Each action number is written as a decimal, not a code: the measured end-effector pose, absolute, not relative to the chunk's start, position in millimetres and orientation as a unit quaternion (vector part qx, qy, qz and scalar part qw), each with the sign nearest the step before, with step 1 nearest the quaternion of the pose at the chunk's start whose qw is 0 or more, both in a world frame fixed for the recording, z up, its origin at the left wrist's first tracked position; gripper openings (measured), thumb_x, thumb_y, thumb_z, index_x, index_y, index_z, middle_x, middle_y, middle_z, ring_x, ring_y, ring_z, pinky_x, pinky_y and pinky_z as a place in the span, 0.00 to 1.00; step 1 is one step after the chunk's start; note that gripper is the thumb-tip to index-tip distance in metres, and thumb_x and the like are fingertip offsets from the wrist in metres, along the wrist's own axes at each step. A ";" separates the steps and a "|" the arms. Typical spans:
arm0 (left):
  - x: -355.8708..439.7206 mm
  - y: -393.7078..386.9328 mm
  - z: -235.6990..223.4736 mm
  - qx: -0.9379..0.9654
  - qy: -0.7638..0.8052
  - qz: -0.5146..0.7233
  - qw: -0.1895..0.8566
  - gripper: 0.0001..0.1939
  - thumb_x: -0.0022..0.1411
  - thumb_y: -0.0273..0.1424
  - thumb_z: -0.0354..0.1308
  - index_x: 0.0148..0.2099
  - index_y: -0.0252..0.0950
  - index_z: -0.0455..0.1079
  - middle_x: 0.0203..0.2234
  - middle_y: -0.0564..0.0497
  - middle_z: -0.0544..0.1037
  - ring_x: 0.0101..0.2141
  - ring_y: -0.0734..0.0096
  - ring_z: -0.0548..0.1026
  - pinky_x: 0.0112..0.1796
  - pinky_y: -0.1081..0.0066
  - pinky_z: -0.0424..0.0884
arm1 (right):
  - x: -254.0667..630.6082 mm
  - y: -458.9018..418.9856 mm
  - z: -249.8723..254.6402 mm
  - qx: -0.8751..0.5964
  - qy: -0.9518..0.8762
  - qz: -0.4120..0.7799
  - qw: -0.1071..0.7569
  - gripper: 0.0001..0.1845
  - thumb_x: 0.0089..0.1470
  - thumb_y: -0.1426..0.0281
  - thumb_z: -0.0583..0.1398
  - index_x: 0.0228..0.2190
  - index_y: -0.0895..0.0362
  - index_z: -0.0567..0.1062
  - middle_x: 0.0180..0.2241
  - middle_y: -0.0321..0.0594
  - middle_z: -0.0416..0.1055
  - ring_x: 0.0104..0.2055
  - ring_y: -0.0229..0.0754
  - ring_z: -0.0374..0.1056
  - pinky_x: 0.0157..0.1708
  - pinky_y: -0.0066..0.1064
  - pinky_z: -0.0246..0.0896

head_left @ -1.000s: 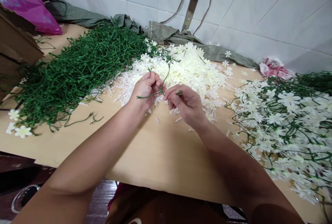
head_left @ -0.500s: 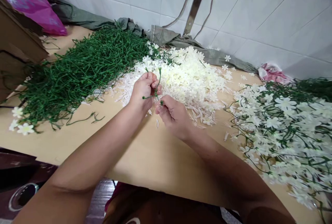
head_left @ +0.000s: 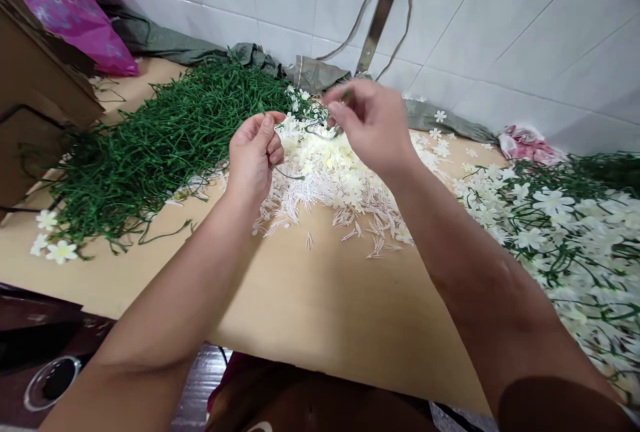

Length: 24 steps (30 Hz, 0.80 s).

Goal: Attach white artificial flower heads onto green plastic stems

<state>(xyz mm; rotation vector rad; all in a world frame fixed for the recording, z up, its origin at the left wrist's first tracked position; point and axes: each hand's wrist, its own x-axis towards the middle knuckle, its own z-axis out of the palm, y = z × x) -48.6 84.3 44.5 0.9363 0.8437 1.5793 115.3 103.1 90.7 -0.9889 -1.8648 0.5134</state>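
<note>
My left hand [head_left: 254,155] is curled shut above the near edge of a heap of loose white artificial flowers [head_left: 345,172], pinching a thin green stem [head_left: 293,175] that trails right from its fingers. My right hand [head_left: 370,122] is raised over the far side of the heap, blurred by motion, its fingers pinched together on the other end of that stem. Both forearms reach in from the bottom of the view over the tan tabletop [head_left: 310,292].
A big pile of bare green stems [head_left: 160,132] lies at the left. Finished stems with white flowers [head_left: 565,232] cover the right. A grey-green cloth [head_left: 310,72] runs along the tiled wall. Cardboard [head_left: 40,79] and a pink bag [head_left: 65,5] sit far left.
My right hand has risen and moved away toward the wall, over the flower heap. My left hand has lifted a little and shifted left. The view has tilted up slightly.
</note>
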 end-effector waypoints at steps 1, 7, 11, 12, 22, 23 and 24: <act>-50.6 86.6 41.6 0.402 0.352 0.665 0.523 0.09 0.63 0.31 0.56 0.29 0.39 0.68 0.12 0.60 0.54 0.13 0.81 0.52 0.16 0.73 0.51 | 114.1 114.0 92.2 -0.407 -0.766 0.159 0.471 0.06 0.53 0.69 0.63 0.33 0.52 0.69 0.35 0.38 0.72 0.36 0.38 0.68 0.36 0.33 0.67; -62.0 104.0 29.6 0.427 0.350 0.728 0.406 0.13 0.63 0.22 0.51 0.27 0.36 0.69 0.17 0.56 0.68 0.15 0.82 0.62 0.17 0.76 0.54 | 127.2 114.9 56.2 -0.481 -0.766 0.032 0.426 0.20 0.50 0.78 0.61 0.45 0.54 0.68 0.51 0.49 0.64 0.50 0.49 0.64 0.47 0.44 0.65; -62.3 107.9 25.3 0.431 0.393 0.699 0.414 0.13 0.63 0.19 0.49 0.31 0.36 0.71 0.15 0.56 0.68 0.15 0.81 0.64 0.19 0.76 0.58 | 126.4 83.8 26.6 -0.500 -0.806 0.088 0.304 0.06 0.56 0.78 0.56 0.33 0.60 0.73 0.36 0.46 0.70 0.38 0.43 0.66 0.40 0.39 0.65; -61.2 107.4 24.8 0.435 0.394 0.694 0.418 0.13 0.63 0.19 0.49 0.32 0.36 0.71 0.15 0.56 0.68 0.15 0.81 0.63 0.19 0.76 0.57 | 122.1 77.3 22.3 -0.502 -0.817 0.095 0.269 0.06 0.56 0.77 0.56 0.32 0.60 0.74 0.35 0.45 0.70 0.38 0.43 0.66 0.40 0.39 0.65; -50.7 97.2 20.2 0.561 0.432 0.582 0.399 0.06 0.58 0.24 0.53 0.31 0.35 0.71 0.15 0.58 0.56 0.17 0.81 0.52 0.19 0.75 0.48 | 111.6 59.9 6.0 -0.532 -0.838 0.023 0.117 0.10 0.56 0.79 0.53 0.34 0.61 0.74 0.38 0.51 0.71 0.41 0.48 0.66 0.39 0.38 0.60; -50.6 96.9 18.2 0.584 0.444 0.566 0.376 0.05 0.57 0.24 0.55 0.31 0.34 0.71 0.15 0.58 0.57 0.18 0.81 0.53 0.20 0.75 0.48 | 118.2 59.5 6.5 -0.531 -0.834 0.040 0.141 0.10 0.56 0.79 0.52 0.32 0.61 0.74 0.36 0.49 0.71 0.39 0.46 0.66 0.39 0.37 0.60; -50.6 96.6 16.2 0.605 0.460 0.546 0.353 0.04 0.55 0.24 0.56 0.31 0.34 0.71 0.15 0.58 0.58 0.18 0.81 0.53 0.20 0.75 0.48 | 125.1 58.6 7.3 -0.530 -0.828 0.060 0.174 0.09 0.56 0.79 0.52 0.30 0.60 0.72 0.35 0.48 0.71 0.38 0.45 0.65 0.38 0.36 0.60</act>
